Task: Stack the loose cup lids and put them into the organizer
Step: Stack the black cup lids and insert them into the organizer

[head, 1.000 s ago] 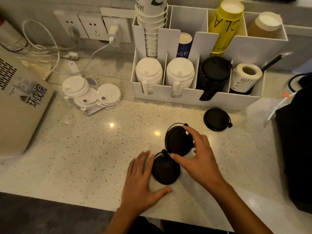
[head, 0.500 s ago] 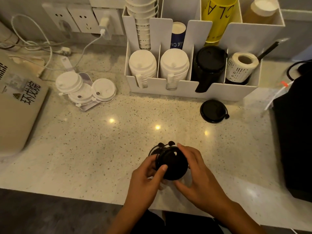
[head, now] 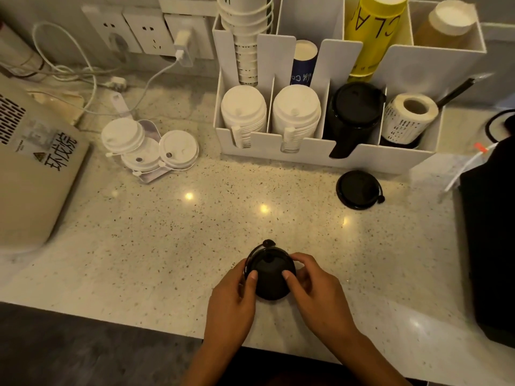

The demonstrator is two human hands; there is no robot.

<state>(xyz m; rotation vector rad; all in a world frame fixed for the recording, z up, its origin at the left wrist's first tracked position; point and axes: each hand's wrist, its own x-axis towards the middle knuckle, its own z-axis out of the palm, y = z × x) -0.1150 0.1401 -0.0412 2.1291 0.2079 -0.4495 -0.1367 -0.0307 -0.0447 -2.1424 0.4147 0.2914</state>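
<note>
Black lids (head: 270,277) sit together as a small stack at the near edge of the desk (head: 167,246), flat faces turned up toward the camera; their little plug tab points away from the person, toward the organizer (head: 306,151). The left hand (head: 231,305) grasps the stack from its left side, thumb on top. The right hand (head: 312,288) grasps it from the right, also with the thumb on top. Farther away, one more black lid (head: 358,190) lies flat alone, just in front of the organizer. In the organizer, a black lid stack (head: 352,112) fills the third front compartment, beside two white lid stacks (head: 269,112). Loose white lids (head: 150,143) lie at far left.
</note>
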